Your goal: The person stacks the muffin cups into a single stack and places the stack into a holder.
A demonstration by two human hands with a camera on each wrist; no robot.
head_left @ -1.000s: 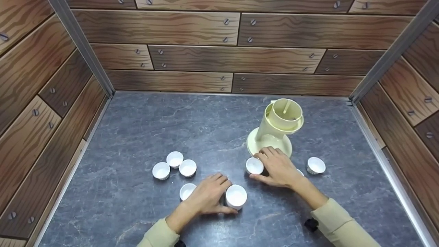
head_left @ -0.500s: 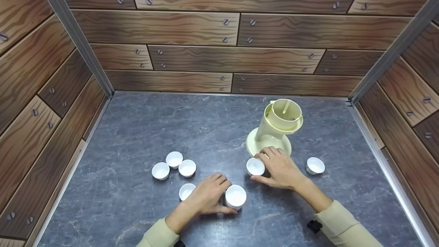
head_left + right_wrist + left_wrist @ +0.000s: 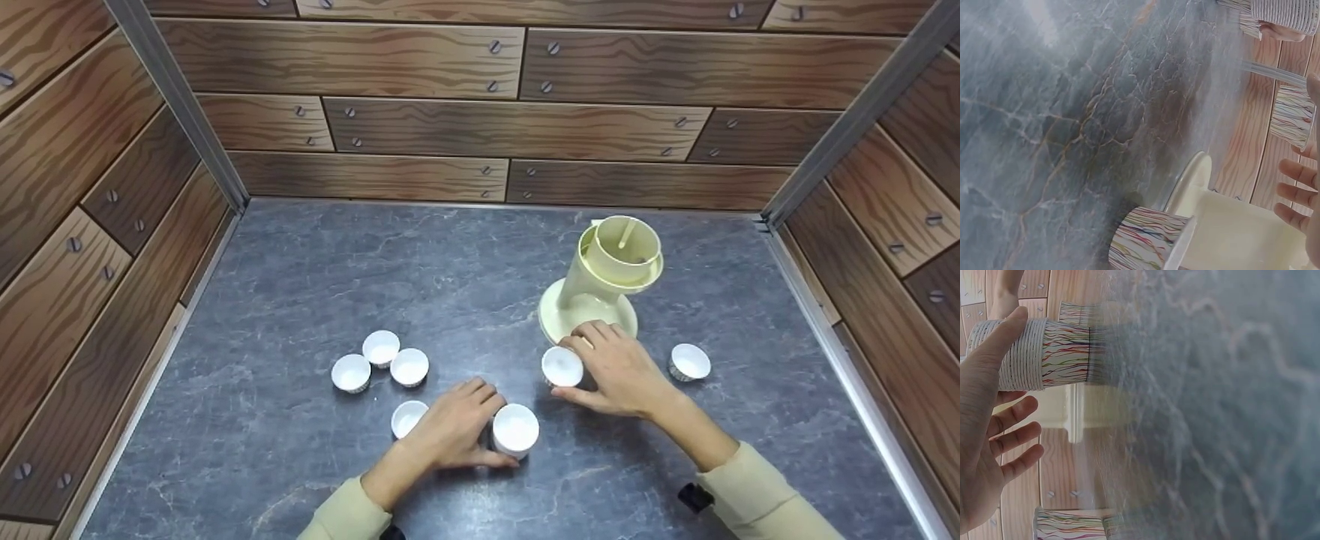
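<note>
Hands on the grey table [image 3: 300,285]: the left hand [image 3: 452,429] rests with thumb and fingers curled round a stack of paper cups [image 3: 515,430], which stands in front of the cream dispenser [image 3: 607,281] and to its left. The left wrist view shows the thumb laid across the ribbed rims of that stack [image 3: 1033,354], the other fingers [image 3: 1013,439] spread loosely below it. The right hand [image 3: 619,367] pinches a single cup [image 3: 562,367] just in front of the dispenser's round base, fingertips on the far rim and thumb on the near side.

Change over the last second: the single cup has moved slightly to the right and nearer the dispenser base, and the right forearm has swung outward with it. The left hand and its stack have kept their place. The shift is small; the cup appears to be in the course of being repositioned beside the dispenser rather than lifted clear, though whether it has left the table cannot be told.

Other cups: three [image 3: 381,361] clustered well to the left of the dispenser, one [image 3: 409,417] partly behind the left hand, one [image 3: 690,361] to the right of the dispenser base. Wood-patterned walls [image 3: 420,112] enclose the table.
</note>
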